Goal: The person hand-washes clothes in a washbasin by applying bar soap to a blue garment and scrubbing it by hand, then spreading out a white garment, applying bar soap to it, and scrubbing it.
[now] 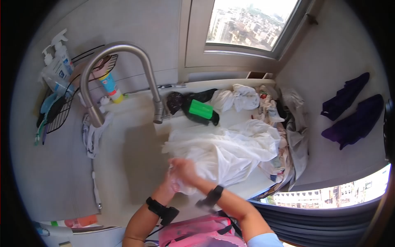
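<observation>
A large white cloth (222,158), wet-looking and crumpled, lies spread over the right part of the white sink (111,177). At its near left edge my right hand (185,169) is closed on a bunched part of the fabric. My left hand (173,184) sits just below and against the right one, its fingers also wrapped around the cloth. Motion blurs both hands somewhat, and the folds between them are partly hidden. Beyond the cloth, a green soap bar or block (200,109) rests on dark fabric (190,103).
A tall curved faucet (117,43) arches over the sink's left side. Bottles (61,57) stand on a wire rack (63,117) at left. White bundled cloths (236,98) and patterned clothes (271,107) lie at the back right. Purple cloths (354,119) hang on the right wall.
</observation>
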Available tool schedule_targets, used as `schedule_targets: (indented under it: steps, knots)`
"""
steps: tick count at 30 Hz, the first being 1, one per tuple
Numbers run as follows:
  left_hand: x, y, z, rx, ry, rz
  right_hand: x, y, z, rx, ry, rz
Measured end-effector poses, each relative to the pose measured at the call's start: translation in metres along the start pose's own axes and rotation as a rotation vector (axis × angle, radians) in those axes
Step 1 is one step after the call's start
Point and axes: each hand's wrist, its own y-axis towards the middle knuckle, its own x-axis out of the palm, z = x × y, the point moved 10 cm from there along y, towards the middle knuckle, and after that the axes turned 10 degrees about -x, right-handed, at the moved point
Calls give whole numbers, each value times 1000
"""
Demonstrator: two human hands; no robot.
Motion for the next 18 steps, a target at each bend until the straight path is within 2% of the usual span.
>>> schedule_targets:
  steps: [1, 2, 5, 6, 7, 9, 10, 11, 14, 17, 18]
  knots:
    - [5, -5, 3, -16, 34, 65, 10, -6, -3, 9, 43, -12]
    - [-7, 9, -8, -27, -2, 90, 16, -12, -21, -109, 7, -27]
    - [4, 41, -28, 28, -517, -764, 12, -26, -97, -502, -130, -66]
    - [0, 40, -31, -3, -509, -731, 13, -29, -105, -543, -120, -63]
    - [7, 34, -24, -34, -501, -699, 12, -20, -86, -492, -129, -28]
    - [-18, 22, -27, -192, -134, 2, -2, 1, -30, -375, -146, 49]
    - [0, 10, -16, -256, -211, 52, -14, 9, -16, -157, -120, -3]
    - [4, 5, -6, -228, -239, 12, -27, 11, -2, 57, -100, -60]
    - [4, -9, 23, -119, -282, -69, -56, 13, -13, -244, -84, 13]
    - [-12, -15, 26, -86, -178, -18, -44, -2, 15, 125, 313, -127]
    - [-13, -16, 27, -79, -194, -14, -45, -2, -18, -71, 49, -261]
